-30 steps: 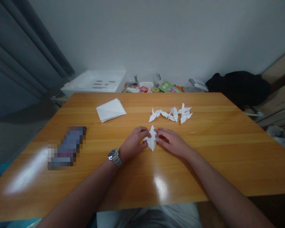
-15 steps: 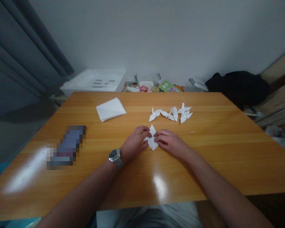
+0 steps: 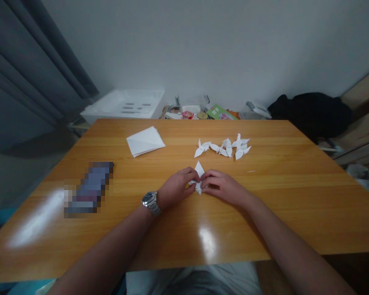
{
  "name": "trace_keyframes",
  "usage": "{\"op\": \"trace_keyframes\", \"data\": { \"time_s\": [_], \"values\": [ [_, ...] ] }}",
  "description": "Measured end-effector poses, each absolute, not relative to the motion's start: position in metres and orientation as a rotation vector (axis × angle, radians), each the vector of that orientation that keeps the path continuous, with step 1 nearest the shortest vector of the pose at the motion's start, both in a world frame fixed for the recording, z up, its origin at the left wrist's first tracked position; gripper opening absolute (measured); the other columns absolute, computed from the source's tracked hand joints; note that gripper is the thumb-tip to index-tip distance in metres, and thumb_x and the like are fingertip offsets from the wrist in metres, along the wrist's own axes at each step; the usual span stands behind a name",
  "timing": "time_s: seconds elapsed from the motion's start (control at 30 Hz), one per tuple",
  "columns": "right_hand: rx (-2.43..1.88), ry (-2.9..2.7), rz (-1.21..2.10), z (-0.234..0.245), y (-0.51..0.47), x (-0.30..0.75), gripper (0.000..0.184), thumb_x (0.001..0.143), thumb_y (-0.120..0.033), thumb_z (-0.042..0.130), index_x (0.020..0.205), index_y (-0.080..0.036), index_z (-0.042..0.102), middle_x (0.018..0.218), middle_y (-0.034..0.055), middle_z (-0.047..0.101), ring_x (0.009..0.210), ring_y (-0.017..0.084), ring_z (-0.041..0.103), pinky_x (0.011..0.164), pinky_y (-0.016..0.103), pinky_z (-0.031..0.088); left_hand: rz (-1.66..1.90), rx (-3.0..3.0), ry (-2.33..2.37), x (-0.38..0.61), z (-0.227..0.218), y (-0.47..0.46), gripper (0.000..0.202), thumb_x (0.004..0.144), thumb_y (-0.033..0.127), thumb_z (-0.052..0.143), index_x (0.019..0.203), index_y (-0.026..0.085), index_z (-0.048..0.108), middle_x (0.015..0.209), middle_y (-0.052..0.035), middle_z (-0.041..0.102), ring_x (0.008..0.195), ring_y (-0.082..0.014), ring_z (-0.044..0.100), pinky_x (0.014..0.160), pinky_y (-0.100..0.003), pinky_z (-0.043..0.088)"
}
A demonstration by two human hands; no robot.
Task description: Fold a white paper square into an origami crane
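A small white folded paper piece (image 3: 199, 169) lies on the wooden table (image 3: 279, 196) between my two hands. My left hand (image 3: 176, 189), with a metal watch on its wrist, pinches the paper's left side with curled fingers. My right hand (image 3: 224, 187) pinches its right side, fingertips meeting those of the left. Only the paper's upper point and a bit of its lower tip show. Several finished white paper cranes (image 3: 224, 147) sit in a row just beyond the hands.
A stack of white paper sheets (image 3: 145, 141) lies at the back left of the table. A blurred dark object (image 3: 89, 189) rests on the left. Behind the table are a white box (image 3: 124, 104), small clutter (image 3: 203, 112) and a dark bag (image 3: 310, 110).
My fingers have closed in over the paper piece, folding it narrower; less of it shows now. The hands have drawn closer together.
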State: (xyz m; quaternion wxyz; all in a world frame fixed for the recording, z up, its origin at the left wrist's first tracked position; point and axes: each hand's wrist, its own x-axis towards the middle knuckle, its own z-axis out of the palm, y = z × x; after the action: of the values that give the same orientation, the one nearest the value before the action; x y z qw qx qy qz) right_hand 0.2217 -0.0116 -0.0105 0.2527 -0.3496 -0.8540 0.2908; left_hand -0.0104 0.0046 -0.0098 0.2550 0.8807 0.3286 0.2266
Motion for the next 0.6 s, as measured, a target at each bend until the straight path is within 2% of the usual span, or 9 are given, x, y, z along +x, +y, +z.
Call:
{"op": "trace_keyframes", "data": {
  "time_s": [0.13, 0.27, 0.4, 0.47, 0.6],
  "values": [
    [-0.959, -2.316, 0.786, -0.0092, -0.0118, 0.2195, 0.014, 0.097, -0.025, 0.057, 0.09, -0.021, 0.068, 0.105, 0.0068, 0.066, 0.099, 0.019, 0.062, 0.09, 0.035, 0.05, 0.626, 2.373, 0.903, -0.0091, -0.0066, 0.0044, 0.013, 0.095, 0.02, 0.052, 0.101, 0.02, 0.063, 0.105, -0.0049, 0.063, 0.099, -0.018, 0.061, 0.091, -0.031, 0.049],
    [-1.04, -2.266, 0.777, -0.0083, -0.0129, 0.2171, 0.014, 0.1, -0.027, 0.052, 0.093, -0.02, 0.062, 0.098, 0.006, 0.067, 0.092, 0.019, 0.061, 0.085, 0.033, 0.049, 0.646, 2.34, 0.913, -0.0093, -0.0042, 0.0052, 0.018, 0.1, 0.03, 0.049, 0.104, 0.02, 0.064, 0.104, -0.0055, 0.064, 0.096, -0.0171, 0.062, 0.088, -0.03, 0.05],
    [-1.117, -2.228, 0.809, -0.0072, -0.0153, 0.2168, 0.014, 0.101, -0.028, 0.05, 0.097, -0.02, 0.061, 0.099, 0.0054, 0.068, 0.092, 0.019, 0.062, 0.084, 0.031, 0.047, 0.645, 2.433, 0.914, -0.0115, -0.0039, 0.0049, 0.03, 0.091, 0.041, 0.065, 0.111, 0.019, 0.063, 0.11, -0.0075, 0.063, 0.102, -0.0209, 0.06, 0.093, -0.034, 0.049],
    [-1.157, -2.21, 0.833, -0.0065, -0.0163, 0.2172, 0.016, 0.101, -0.029, 0.049, 0.099, -0.02, 0.061, 0.099, 0.0049, 0.068, 0.09, 0.018, 0.062, 0.082, 0.03, 0.047, 0.614, 2.495, 0.912, -0.0118, -0.0049, 0.0047, 0.031, 0.089, 0.04, 0.068, 0.111, 0.019, 0.064, 0.113, -0.008, 0.062, 0.105, -0.0223, 0.059, 0.095, -0.035, 0.049],
    [-1.219, -2.182, 0.834, -0.0053, -0.0168, 0.2173, 0.017, 0.102, -0.03, 0.046, 0.098, -0.02, 0.06, 0.092, 0.0032, 0.068, 0.083, 0.017, 0.061, 0.075, 0.028, 0.046, 0.579, 2.546, 1.017, -0.0093, -0.0103, 0.0066, 0.019, 0.094, 0.023, 0.057, 0.11, 0.017, 0.065, 0.112, -0.0094, 0.062, 0.103, -0.0221, 0.059, 0.095, -0.035, 0.05]
  ]
}}
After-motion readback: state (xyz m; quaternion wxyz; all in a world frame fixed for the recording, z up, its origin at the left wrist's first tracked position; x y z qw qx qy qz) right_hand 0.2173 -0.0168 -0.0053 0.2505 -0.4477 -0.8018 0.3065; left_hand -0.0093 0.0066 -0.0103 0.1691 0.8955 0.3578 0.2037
